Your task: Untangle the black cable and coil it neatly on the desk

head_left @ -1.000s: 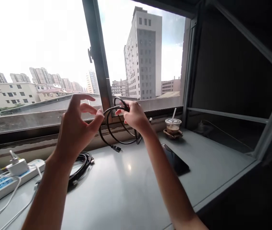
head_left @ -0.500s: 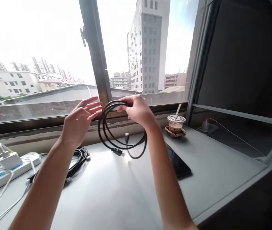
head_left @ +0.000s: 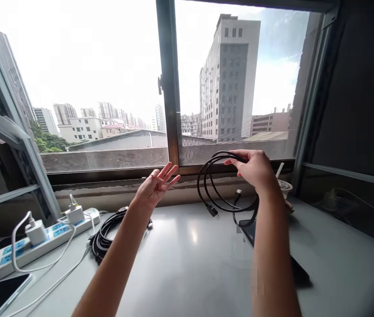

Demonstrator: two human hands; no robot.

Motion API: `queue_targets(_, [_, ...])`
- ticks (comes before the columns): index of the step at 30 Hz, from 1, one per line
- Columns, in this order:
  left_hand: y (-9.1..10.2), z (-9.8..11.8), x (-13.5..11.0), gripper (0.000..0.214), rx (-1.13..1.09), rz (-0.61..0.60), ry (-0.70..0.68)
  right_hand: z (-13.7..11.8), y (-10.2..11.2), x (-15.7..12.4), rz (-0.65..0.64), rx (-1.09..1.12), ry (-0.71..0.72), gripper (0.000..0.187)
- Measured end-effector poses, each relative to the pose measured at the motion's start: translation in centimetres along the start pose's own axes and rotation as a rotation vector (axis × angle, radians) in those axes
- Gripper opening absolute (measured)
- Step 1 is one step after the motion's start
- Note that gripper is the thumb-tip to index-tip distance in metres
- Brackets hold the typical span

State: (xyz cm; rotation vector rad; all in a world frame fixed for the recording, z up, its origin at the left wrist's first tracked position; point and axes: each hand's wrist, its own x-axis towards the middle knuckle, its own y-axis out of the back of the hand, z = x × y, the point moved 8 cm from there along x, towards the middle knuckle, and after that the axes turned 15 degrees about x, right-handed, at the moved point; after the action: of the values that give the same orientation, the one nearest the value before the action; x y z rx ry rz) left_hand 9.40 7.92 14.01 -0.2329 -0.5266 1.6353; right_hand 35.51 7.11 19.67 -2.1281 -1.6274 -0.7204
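Observation:
Above the table, my right hand (head_left: 256, 171) pinches a loosely coiled black cable (head_left: 203, 185) at the top of its loops. Two dark plugs hang from the coil; one has a pale metal tip. My left hand (head_left: 155, 185) is raised to the left of the coil, apart from it, with several fingers spread and nothing in it. Below and behind my left forearm, a second coil of black cable (head_left: 103, 237) lies on the table, partly hidden by that arm.
A white power strip (head_left: 55, 235) with two chargers and white cords lies at the left, with a phone (head_left: 4, 293) before it. My right arm partly covers a black flat device (head_left: 299, 273) and a lidded cup (head_left: 285, 187). The window (head_left: 170, 88) rises behind the grey table (head_left: 187, 273).
The view has swung left and slightly up, bringing in more of the power strip and the phone. My right hand still holds the coil; the gap between my hands is wider.

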Motion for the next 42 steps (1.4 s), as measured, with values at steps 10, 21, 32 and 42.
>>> queue_targets(10, [0.3, 2.7, -1.4, 0.033, -0.146, -0.104, -0.069, -1.9, -1.8, -1.0, -0.06, -0.041, 0.015, 0.028])
queue_targets(21, [0.1, 6.1, -3.6, 0.038, -0.278, -0.26, -0.161, -3.7, -3.4, -2.2, -0.117, 0.035, 0.085, 0.031])
queue_targets(32, [0.4, 7.0, -3.5, 0.013, 0.594, 0.109, -0.391, -4.3, -4.8, -2.2, -0.119, 0.181, 0.142, 0.034])
queue_targets(42, [-2.2, 2.9, -3.2, 0.071, 0.701, 0.09, -0.41, -6.7, -6.6, -4.0, -0.326, 0.366, 0.156, 0.033])
